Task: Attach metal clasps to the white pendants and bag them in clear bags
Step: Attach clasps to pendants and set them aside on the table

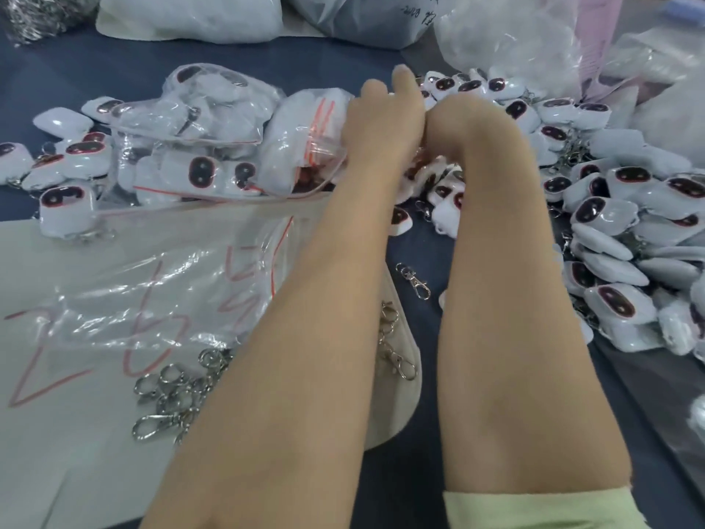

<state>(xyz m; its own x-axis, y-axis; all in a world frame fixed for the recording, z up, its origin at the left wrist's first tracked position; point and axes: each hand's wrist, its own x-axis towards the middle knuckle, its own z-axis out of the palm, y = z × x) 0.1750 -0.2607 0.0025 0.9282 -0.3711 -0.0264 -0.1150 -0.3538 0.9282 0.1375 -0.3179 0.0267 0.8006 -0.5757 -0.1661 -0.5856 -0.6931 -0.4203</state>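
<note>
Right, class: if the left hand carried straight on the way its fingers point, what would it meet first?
Probably the grey bag at the far edge: beyond the left hand a strip of blue cloth looks free. The pendants sit just right of that line; depth is unclear.

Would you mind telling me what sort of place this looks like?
Probably an assembly and packing workshop: heaps of white pendants, loose metal clasps and filled clear bags.

Blue table (229, 59) with white pendants (610, 217), clear bags (213, 120), metal clasps (415, 279).
</note>
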